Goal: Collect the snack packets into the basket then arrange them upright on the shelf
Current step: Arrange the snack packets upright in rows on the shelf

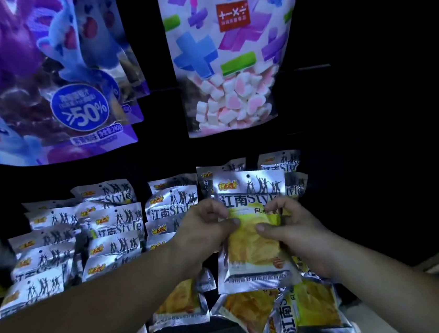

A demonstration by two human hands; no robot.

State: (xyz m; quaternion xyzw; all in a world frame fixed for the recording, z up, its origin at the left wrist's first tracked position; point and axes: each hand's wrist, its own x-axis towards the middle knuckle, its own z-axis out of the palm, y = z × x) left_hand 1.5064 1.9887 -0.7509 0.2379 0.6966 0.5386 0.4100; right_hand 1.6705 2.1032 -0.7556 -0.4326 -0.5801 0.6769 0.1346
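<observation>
I see two bare hands reaching forward from the bottom edge and meeting at centre. The left hand and right hand each pinch one side of a single silver-and-yellow snack packet, thumbs on its front and fingers curled behind. The packet is upright, its long axis vertical and its printed header on top, just in front of the standing packets. These overlap in rows too dense for me to count. At least three loose packets lie flat below the hands. Above hang overlapping purple bags and one marshmallow bag.
</observation>
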